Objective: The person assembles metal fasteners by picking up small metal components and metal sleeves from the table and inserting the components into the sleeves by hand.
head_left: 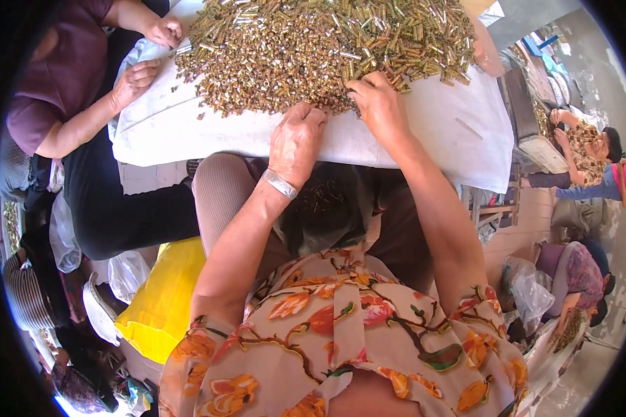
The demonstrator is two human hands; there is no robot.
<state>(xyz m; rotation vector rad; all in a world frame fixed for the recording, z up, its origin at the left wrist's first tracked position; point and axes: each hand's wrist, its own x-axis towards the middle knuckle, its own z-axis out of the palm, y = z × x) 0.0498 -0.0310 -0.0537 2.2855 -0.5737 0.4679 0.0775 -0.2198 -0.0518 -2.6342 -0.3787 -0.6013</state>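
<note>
A wide heap of small gold-coloured metal pieces (271, 66) covers the table, short nut-like bits at the near left and longer tube-shaped ones (424, 35) toward the far right. At the heap's near edge, my left hand (298, 142) rests with its fingers bent together; a silver-coloured bracelet (280, 184) circles that wrist. My right hand (380, 110) is just to its right, thumb and fingertips drawn into a pinch over the pieces. Whatever either hand grips is hidden or too small to name.
White cloth (181, 139) covers the table. At the left a co-worker's hands (135, 80) are beside the same heap. A yellow bag (167, 299) lies low at my left. Other people work at the right, near a clear plastic bag (528, 292).
</note>
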